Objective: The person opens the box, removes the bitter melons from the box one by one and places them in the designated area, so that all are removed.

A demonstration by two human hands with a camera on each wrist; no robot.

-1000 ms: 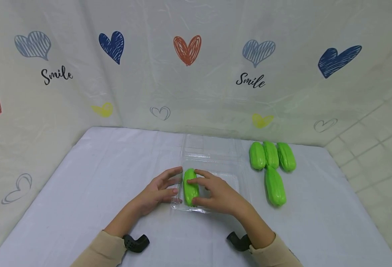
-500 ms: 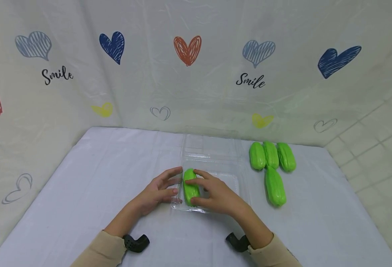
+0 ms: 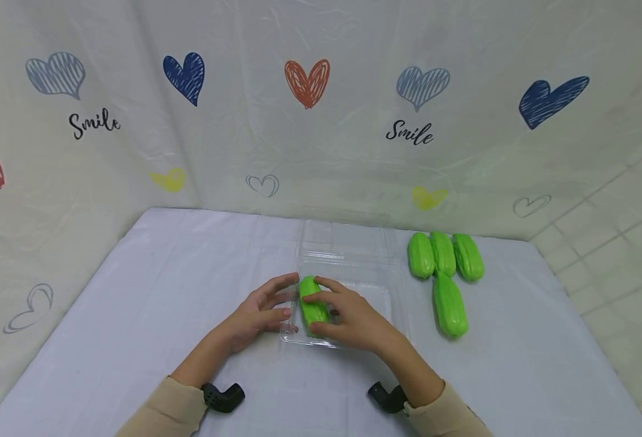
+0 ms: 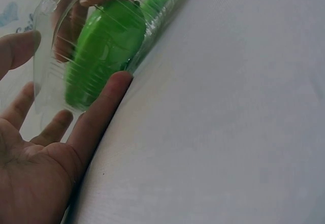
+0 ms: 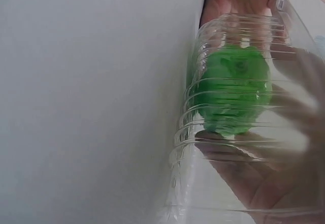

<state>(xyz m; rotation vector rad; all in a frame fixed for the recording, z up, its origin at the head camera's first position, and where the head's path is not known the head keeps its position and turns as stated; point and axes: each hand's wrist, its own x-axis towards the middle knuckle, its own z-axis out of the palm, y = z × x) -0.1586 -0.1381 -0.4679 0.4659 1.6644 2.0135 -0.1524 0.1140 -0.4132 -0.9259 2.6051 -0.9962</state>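
A glossy, bright green oblong piece (image 3: 314, 312) lies lengthwise at the left side of a clear hinged plastic box (image 3: 372, 294). My right hand (image 3: 356, 317) reaches into the box and holds this piece, thumb at its near end and fingers over its far part. Through the ribbed wall in the right wrist view, the piece (image 5: 233, 89) shows just beyond the right fingers. Outside the box, my left hand (image 3: 257, 312) rests along the left wall with fingers spread. In the left wrist view its fingertips (image 4: 119, 79) are right at the wall.
Several similar green pieces (image 3: 443, 254) lie at the back right, one of them (image 3: 450, 306) nearer to me. The box's lid (image 3: 348, 240) stands raised at the back. Behind the white-covered table (image 3: 189, 261) hangs a printed curtain (image 3: 348, 139).
Inside the box, the right hand has shifted slightly left, and the green piece has turned a little, its far end going left. The left hand and the box have stayed put.
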